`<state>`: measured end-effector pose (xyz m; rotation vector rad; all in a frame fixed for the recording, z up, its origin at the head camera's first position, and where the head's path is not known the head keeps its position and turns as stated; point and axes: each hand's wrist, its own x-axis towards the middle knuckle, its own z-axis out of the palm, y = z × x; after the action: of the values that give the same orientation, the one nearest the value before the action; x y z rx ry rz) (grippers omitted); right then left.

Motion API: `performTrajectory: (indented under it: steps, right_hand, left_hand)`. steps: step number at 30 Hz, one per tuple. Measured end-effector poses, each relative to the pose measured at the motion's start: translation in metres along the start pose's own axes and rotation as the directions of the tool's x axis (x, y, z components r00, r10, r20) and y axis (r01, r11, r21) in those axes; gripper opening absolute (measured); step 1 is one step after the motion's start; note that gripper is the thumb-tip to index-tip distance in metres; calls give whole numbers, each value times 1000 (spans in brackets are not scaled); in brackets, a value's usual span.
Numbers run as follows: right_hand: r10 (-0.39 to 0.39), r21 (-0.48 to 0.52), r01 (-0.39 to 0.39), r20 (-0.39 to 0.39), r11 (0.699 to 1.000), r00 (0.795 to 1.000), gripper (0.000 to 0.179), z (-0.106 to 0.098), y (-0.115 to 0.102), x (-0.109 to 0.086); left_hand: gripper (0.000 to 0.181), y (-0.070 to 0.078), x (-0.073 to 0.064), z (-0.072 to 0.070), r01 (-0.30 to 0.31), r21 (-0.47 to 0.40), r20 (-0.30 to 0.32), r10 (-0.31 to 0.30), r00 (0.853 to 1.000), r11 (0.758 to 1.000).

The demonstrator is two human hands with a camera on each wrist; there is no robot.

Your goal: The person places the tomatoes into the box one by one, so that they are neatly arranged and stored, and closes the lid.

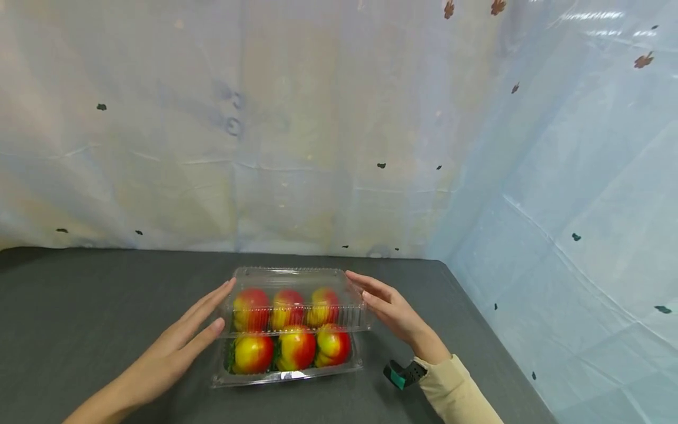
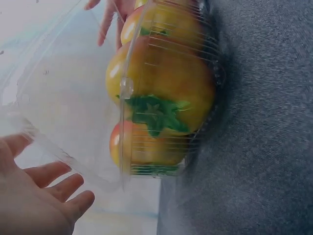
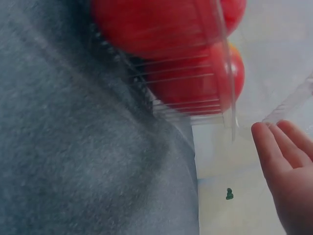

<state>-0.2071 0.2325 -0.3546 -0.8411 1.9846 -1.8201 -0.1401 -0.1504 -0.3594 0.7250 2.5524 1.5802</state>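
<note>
A clear plastic clamshell box holds several round red-and-yellow fruits [image 1: 296, 348], set in two rows. Its base [image 1: 288, 376] sits on the dark table, while the hinged lid [image 1: 296, 279] is raised and slants over the back row. On the left side of the lid is my left hand [image 1: 175, 347], fingers straight, their tips at its edge. Opposite it, my right hand [image 1: 394, 312] has extended fingertips at the lid's right edge. The left wrist view shows a green leafy calyx [image 2: 156, 115] on one fruit. Straight fingers [image 3: 271, 152] meet the lid's edge in the right wrist view.
The dark grey table [image 1: 106, 294] ends at a pale plastic sheet wall [image 1: 318, 147] behind and a bluish one [image 1: 593, 235] on the right. A black strap with a green part [image 1: 399, 374] hangs at my right wrist.
</note>
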Motion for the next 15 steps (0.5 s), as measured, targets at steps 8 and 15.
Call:
performTrajectory:
  steps: [8,15]
  right_hand:
    - [26,-85,-26,-5,996,1000,54,2,7,-5]
    - [52,-202,-37,69,979,996,53,3,10,-8]
  left_hand:
    - [61,-4,-3,2,15,19,19,-16,1000,1000]
    - [64,-6,-6,4,13,69,22,-15,1000,997]
